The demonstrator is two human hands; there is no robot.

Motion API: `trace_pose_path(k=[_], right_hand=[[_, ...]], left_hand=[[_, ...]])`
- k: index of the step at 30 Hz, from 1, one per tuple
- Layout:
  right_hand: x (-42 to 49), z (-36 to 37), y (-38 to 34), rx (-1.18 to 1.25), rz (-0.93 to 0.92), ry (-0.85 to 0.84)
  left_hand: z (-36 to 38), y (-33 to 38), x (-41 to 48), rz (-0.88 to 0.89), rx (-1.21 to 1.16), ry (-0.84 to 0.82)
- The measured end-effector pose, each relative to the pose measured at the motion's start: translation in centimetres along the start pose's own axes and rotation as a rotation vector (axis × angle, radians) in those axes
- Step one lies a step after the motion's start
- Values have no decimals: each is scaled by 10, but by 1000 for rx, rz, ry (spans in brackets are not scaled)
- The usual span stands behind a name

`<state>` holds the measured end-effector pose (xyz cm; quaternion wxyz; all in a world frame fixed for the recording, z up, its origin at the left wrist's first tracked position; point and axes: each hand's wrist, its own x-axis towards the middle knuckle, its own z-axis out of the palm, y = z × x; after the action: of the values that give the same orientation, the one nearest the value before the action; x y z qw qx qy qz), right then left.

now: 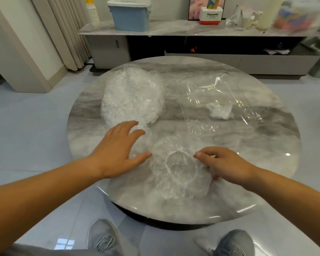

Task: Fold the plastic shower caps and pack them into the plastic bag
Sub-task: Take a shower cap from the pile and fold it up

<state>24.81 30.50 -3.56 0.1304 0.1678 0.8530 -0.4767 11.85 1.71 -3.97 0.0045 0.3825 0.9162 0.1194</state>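
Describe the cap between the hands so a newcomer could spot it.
On the round marble table, look near the front edge, between the left hand and the right hand. The cap is a single one, spread open with its elastic ring showing, its right side pinched by the right hand. The pile far left is a crumpled heap, and the bag far right is smooth clear film.

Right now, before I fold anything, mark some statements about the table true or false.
1. One cap lies spread between the left grip and the right grip. True.
2. The pile sits right of the bag. False: it sits left of it.
3. The bag is empty. False: a white wad shows inside it.
4. The left grip is open. True.
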Motion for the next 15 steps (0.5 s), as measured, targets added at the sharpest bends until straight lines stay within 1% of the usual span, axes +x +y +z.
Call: trace_pose_path(k=[1,2,3,5,6,8,10,13,15], right_hand=[[0,-1,3,-117,-56,58],[-1,-2,4,-224,-112,122],[-2,-3,5,-291,-163,175],[-5,-3,4,-295,-257,223],[-8,-3,4,-267,-303,203],[-12,0,3,-209,-373,94],[-14,3,8,-199,-407,-43],[-14,7,22,-330,-384,-189],[-13,9,27,-397,-387,-227]], left_hand=[[1,11,1,65,-50,10],[3,22,1,129,-113,-18],[6,31,1,183,-181,-86],[14,48,-1,245,-284,-248],[19,53,-2,249,-320,-307],[29,60,-4,214,-367,-391],[36,62,-4,183,-413,-414],[39,59,-1,146,-493,-396],[39,56,1,140,-522,-405]])
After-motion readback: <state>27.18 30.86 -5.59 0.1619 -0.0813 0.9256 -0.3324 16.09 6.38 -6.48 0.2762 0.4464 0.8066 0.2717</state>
